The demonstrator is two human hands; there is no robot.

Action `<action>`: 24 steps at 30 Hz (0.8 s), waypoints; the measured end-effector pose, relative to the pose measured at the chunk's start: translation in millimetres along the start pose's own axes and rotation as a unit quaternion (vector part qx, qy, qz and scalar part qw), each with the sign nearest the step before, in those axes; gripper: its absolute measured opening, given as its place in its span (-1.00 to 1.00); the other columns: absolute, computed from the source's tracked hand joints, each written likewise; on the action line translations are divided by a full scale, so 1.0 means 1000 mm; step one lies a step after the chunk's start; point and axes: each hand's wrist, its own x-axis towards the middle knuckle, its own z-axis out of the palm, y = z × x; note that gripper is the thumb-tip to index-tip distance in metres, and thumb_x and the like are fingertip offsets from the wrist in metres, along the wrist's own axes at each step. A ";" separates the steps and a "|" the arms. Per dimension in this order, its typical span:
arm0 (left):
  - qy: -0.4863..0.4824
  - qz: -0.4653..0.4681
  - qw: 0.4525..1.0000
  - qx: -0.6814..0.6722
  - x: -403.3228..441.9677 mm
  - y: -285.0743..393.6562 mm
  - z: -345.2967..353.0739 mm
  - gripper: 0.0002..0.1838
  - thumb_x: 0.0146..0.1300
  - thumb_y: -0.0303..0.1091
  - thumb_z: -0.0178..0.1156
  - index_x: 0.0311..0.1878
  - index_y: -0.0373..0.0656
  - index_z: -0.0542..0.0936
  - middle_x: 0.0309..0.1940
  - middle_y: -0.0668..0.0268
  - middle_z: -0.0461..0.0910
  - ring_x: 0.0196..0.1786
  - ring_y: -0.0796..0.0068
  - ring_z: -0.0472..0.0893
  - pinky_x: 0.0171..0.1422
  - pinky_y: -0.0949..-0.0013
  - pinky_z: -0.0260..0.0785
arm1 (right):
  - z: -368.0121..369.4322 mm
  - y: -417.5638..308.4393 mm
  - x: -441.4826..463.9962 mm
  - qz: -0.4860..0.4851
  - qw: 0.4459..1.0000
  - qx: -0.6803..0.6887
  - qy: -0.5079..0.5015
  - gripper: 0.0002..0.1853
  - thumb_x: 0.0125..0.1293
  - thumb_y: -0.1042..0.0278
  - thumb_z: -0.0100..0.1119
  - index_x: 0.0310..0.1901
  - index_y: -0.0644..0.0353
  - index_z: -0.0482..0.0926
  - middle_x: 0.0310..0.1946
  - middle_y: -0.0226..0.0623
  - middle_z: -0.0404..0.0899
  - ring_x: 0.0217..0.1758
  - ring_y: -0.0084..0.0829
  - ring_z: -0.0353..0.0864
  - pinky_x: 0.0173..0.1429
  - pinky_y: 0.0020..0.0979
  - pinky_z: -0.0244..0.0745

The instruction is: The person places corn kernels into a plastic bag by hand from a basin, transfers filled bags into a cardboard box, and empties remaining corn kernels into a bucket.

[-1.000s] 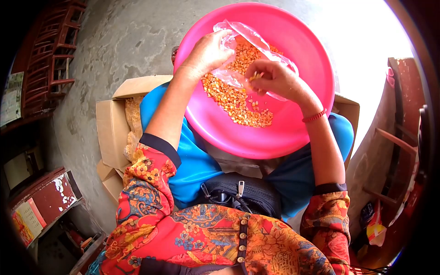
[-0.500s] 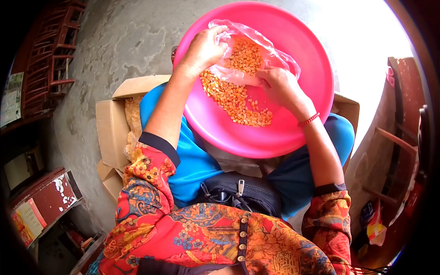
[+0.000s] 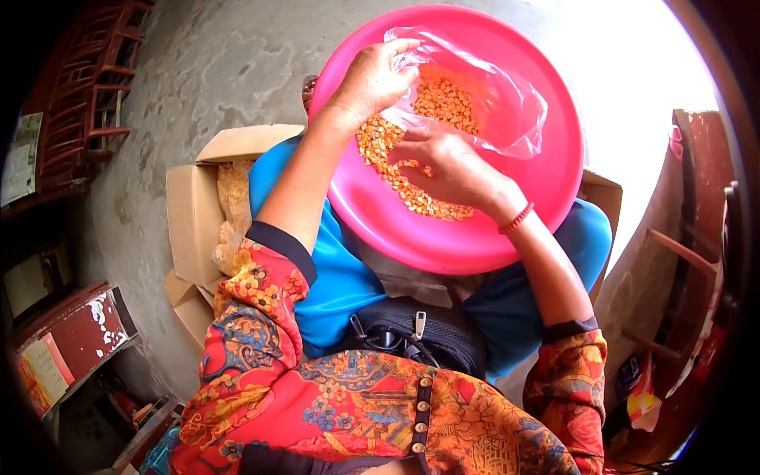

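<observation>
Round pink plastic basin: orange corn kernels, some in clear plastic bag. Bag was pinched by left hand; kernels were overhung by right hand, grip unclear.

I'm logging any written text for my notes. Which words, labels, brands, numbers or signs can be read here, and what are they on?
None can be read.
Printed sheet at lower left: marks too small and blurred.
Sheet at upper left: too blurred and dim.
Red and yellow packet at right: any print too small.
Pink basin, clear plastic bag and cardboard box: no lettering visible.
</observation>
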 end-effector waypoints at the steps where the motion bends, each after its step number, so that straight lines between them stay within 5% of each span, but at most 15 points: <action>1: 0.000 0.000 1.000 0.000 0.000 -0.001 0.001 -0.60 0.15 -0.45 0.15 0.11 -0.19 0.50 -0.23 0.26 0.61 -0.42 0.67 0.53 -0.32 0.52 0.45 | 0.016 0.005 0.002 0.025 0.999 -0.030 -0.032 -0.59 0.08 0.52 0.11 0.04 0.14 0.48 -0.10 -0.11 0.47 -0.04 -0.09 0.52 0.03 -0.16 0.43; 7: -0.030 0.000 1.000 -0.003 -0.005 0.001 0.001 -0.58 0.12 -0.41 0.16 0.11 -0.19 0.50 -0.15 0.20 0.62 -0.30 0.59 0.58 -0.19 0.46 0.46 | 0.067 0.054 0.002 0.008 0.979 -0.185 0.085 -0.39 0.09 0.47 0.11 0.25 0.05 0.29 0.11 0.04 0.30 0.01 0.05 0.47 0.05 -0.13 0.43; 14: -0.035 -0.003 0.999 0.032 -0.004 0.001 0.000 -0.59 0.11 -0.41 0.15 0.09 -0.19 0.51 -0.06 0.13 0.60 -0.06 0.40 0.60 0.02 0.40 0.43 | 0.071 0.028 -0.003 0.061 0.977 -0.067 -0.192 -0.75 0.13 0.35 0.10 -0.14 0.20 0.46 -0.29 -0.05 0.51 -0.21 -0.01 0.56 -0.22 -0.09 0.46; 18: -0.033 0.001 0.999 0.032 -0.004 -0.001 -0.001 -0.59 0.12 -0.40 0.14 0.09 -0.18 0.51 -0.04 0.13 0.59 -0.03 0.40 0.59 0.04 0.39 0.42 | 0.063 0.040 -0.007 0.049 0.973 -0.041 -0.220 -0.84 0.15 0.42 0.00 -0.31 0.22 0.57 -0.49 -0.03 0.57 -0.37 -0.08 0.61 -0.27 -0.17 0.50; 24: -0.056 -0.027 0.998 0.023 -0.003 0.006 -0.005 -0.60 0.12 -0.43 0.13 0.08 -0.22 0.51 -0.05 0.12 0.59 -0.04 0.41 0.59 0.03 0.38 0.42 | 0.018 0.030 0.001 0.186 0.902 0.281 -0.270 -0.88 0.17 0.50 0.07 -0.31 0.31 0.59 -0.50 -0.29 0.60 -0.48 -0.49 0.63 -0.35 -0.49 0.56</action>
